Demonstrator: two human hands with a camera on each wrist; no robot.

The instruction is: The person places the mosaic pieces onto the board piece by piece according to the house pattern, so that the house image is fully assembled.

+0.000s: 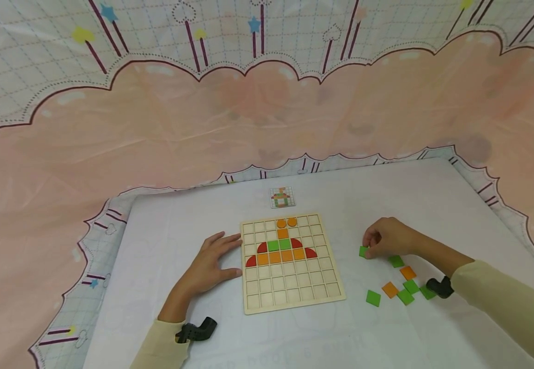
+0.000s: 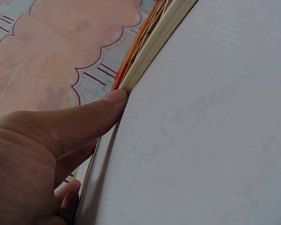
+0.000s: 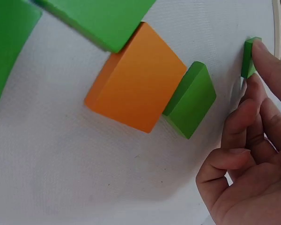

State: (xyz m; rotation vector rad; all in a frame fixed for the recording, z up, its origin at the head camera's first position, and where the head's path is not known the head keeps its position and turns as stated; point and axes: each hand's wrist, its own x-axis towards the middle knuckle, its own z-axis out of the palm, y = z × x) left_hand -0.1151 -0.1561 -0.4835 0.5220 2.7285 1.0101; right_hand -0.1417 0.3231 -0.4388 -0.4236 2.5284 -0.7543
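A wooden grid board (image 1: 294,292) lies on the white table. Set in its cells are orange discs (image 1: 281,224), orange squares (image 1: 282,233), green squares (image 1: 273,245) and red quarter-circles (image 1: 261,248). My left hand (image 1: 206,264) rests at the board's left edge with fingers spread, thumb touching its side; the left wrist view shows the thumb (image 2: 84,122) against that edge. To the right of the board, my right hand (image 1: 391,237) pinches a green square tile (image 1: 363,251). In the right wrist view this tile (image 3: 248,58) stands tilted between thumb and finger, the other fingers curled.
Loose green tiles (image 1: 373,298) and orange tiles (image 1: 390,289) lie scattered near the right forearm. Behind the board is a small pattern card (image 1: 282,197). A patterned cloth (image 1: 248,118) hangs behind the table. Each wrist carries a black camera mount (image 1: 196,330).
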